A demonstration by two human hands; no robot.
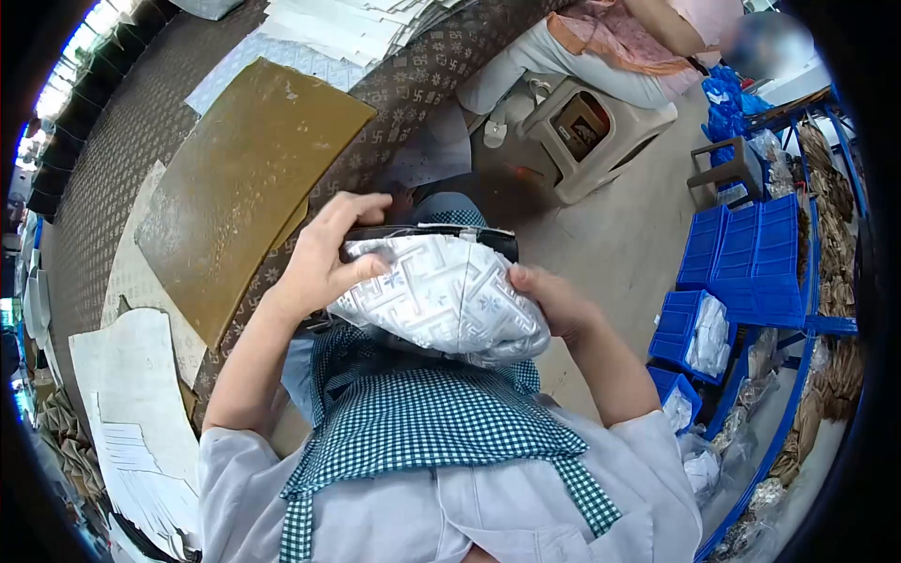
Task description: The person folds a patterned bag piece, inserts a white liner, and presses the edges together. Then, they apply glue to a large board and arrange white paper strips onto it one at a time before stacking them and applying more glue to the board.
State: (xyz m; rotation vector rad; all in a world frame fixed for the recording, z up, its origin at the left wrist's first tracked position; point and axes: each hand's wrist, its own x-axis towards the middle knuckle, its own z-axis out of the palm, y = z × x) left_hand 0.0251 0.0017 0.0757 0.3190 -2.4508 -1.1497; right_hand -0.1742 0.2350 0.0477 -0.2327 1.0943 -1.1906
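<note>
A white fabric piece (pixel 441 296) with a pale grey geometric pattern and small bluish flowers bulges like a pouch in front of my body. A dark strip (pixel 493 242) runs along its far edge. My left hand (pixel 328 249) is closed on its left end, thumb lying on the white cloth and fingers bent over the far side. At the opposite end, my right hand (pixel 558 302) grips the edge with its thumb on top; the other fingers are hidden behind the cloth. Below it is my green-and-white checked apron (pixel 432 413).
To the left, a brown board (pixel 249 188) lies on a patterned table covering (pixel 122 188), near white sheets (pixel 131 403) and stacked paper (pixel 328 28). A person (pixel 601 47) sits beyond, by a beige stool (pixel 601 131). Blue crates (pixel 741 249) and shelving stand right.
</note>
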